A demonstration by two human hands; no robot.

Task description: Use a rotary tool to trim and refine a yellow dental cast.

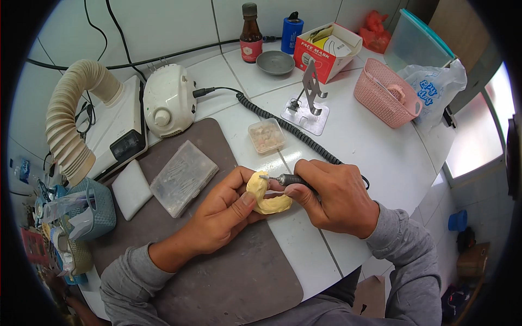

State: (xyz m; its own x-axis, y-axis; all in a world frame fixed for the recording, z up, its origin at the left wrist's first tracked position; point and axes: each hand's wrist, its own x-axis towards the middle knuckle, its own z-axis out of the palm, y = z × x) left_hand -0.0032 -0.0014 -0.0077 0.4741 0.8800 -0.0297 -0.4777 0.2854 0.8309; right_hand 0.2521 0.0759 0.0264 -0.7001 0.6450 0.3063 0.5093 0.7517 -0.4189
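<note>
My left hand point(231, 209) is closed round a pale yellow, horseshoe-shaped dental cast point(272, 204), thumb on its near side. The cast is held above the edge of the brown mat. In my right hand point(337, 195) is a dark rotary handpiece point(292, 180), gripped like a pen and pointing left. Its metal bit point(266, 177) touches or almost touches the top of the cast's left arm. A coiled black cord point(288, 127) runs from the right-hand side back to the cream control unit point(169, 100). My left fingertips are partly hidden behind the cast.
On the brown mat point(244, 271) lie a clear case of burs point(184, 176) and a white slab point(132, 190). A small tub point(266, 136) and a metal stand point(310, 103) are beyond my hands. A ribbed hose point(60, 119) arches at left; a pink basket point(380, 98) stands right.
</note>
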